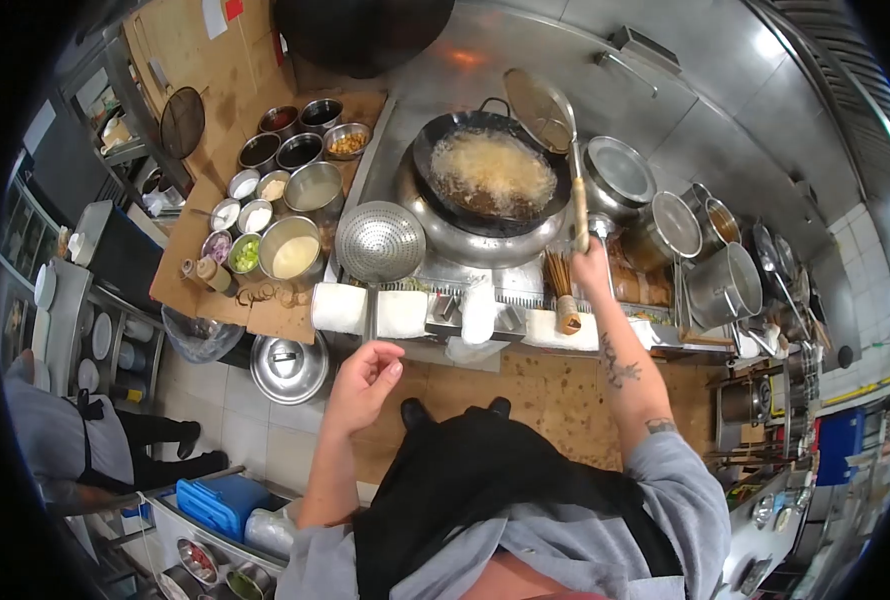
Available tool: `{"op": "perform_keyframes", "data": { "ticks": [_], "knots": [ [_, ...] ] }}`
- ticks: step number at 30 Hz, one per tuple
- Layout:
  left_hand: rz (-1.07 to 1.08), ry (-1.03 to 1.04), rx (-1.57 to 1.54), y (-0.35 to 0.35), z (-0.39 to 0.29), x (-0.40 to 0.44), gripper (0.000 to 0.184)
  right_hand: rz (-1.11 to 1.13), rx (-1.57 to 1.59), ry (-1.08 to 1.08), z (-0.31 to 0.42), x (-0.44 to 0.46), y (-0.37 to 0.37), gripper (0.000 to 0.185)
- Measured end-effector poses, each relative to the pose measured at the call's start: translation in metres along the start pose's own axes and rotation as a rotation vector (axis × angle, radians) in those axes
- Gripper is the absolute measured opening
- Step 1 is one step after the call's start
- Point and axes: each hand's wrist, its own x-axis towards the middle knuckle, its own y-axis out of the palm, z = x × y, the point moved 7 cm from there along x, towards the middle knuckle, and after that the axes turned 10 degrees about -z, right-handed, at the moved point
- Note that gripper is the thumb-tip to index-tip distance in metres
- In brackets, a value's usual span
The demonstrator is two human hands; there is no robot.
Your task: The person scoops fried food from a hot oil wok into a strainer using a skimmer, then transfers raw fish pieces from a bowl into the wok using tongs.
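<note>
My right hand (592, 268) is closed round the wooden handle of a wire-mesh skimmer (540, 110). Its round mesh head is raised over the far right rim of a black wok (435, 190), where pale food bubbles in oil (495, 170). My left hand (363, 385) is held in front of the counter, fingers loosely curled and thumb apart, with nothing seen between them. Just beyond it lies a perforated ladle (380, 241), its handle running toward my left hand; the handle's end is hidden behind the fingers.
Sauce pots and seasoning bowls (292, 250) crowd the left side. Folded white towels (340, 308) line the counter edge, beside a bamboo brush (566, 310). Steel pots (725, 285) stand at right. A lidded pot (290, 368) is on the floor; another person (70, 430) stands at left.
</note>
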Motion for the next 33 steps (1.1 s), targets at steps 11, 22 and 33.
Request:
{"op": "perform_keyframes", "data": {
  "ticks": [11, 22, 33],
  "knots": [
    [-0.033, 0.056, -0.031, 0.049, -0.007, -0.006, 0.016, 0.153, 0.163, 0.216, 0.01, 0.004, 0.015, 0.021],
    [-0.131, 0.074, -0.002, 0.06, -0.008, -0.019, 0.016, 0.596, 0.521, 0.489, 0.029, -0.006, 0.009, 0.008],
    [-0.042, 0.062, 0.013, 0.085, -0.013, -0.002, 0.017, 0.549, 0.902, 0.739, 0.03, -0.005, 0.0, 0.011]
  ]
}}
